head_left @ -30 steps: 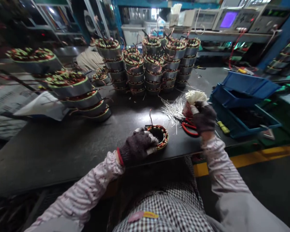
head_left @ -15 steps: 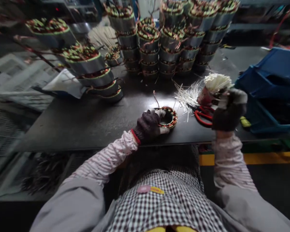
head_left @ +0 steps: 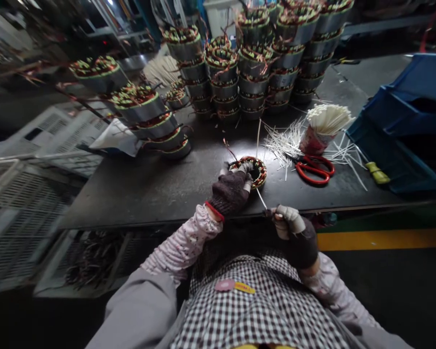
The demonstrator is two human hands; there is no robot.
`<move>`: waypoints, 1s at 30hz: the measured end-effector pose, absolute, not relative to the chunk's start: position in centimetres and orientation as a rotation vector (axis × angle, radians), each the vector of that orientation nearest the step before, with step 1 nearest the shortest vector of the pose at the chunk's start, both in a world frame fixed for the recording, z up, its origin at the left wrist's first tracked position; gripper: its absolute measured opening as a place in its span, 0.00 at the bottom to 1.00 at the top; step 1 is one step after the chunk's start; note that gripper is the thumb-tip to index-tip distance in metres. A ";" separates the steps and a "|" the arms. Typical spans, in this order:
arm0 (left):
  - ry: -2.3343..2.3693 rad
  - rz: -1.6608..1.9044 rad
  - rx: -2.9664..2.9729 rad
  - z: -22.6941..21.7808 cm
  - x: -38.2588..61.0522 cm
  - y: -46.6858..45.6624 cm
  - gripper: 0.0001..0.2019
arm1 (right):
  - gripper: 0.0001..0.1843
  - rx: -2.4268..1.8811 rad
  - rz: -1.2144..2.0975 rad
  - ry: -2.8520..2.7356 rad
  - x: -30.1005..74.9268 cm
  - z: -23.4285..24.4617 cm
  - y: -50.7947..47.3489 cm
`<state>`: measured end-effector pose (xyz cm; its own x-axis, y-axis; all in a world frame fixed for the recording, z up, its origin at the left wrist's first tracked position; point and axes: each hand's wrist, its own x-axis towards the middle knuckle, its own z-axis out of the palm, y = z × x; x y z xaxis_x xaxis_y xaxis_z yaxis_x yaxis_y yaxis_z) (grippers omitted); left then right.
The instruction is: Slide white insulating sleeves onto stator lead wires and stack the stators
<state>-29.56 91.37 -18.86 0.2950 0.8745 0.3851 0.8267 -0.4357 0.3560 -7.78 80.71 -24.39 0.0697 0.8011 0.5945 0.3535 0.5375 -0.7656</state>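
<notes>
My left hand, in a dark knitted glove with wrapped fingertips, grips the left side of a small motor stator. This ring of copper windings lies on the dark bench, and some fingers reach into its opening. Closer to my body, past the bench edge, my right hand is closed in a pinch on a thin white strip. The strip runs up to the near rim of the stator. Another pale strand rises behind the ring, and I cannot tell whether the two are one piece. A reddish wire lead sticks up at the back left.
Stacked stators line the back, with a leaning stack at the left. A cup of white strips, loose strips, red-handled scissors, a yellow-green handle and blue bins occupy the right. Crates stand left.
My right hand has come from beside the cup of white strips, down and left, to the near side of the stator, with a strip in it. My left hand stays on the stator.
</notes>
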 end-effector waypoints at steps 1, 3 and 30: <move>1.658 0.809 2.432 -18.9 -29.4 91.3 0.23 | 0.07 -1.040 0.433 -1.548 -8.1 -24.1 81.3; 1.676 0.825 2.410 -19.2 -29.2 91.1 0.23 | 0.09 -0.993 0.305 -1.623 -8.6 -23.5 82.0; 1.530 1.120 2.189 -21.3 -28.9 90.6 0.14 | 0.09 -1.047 0.561 -1.404 -9.3 -22.8 82.4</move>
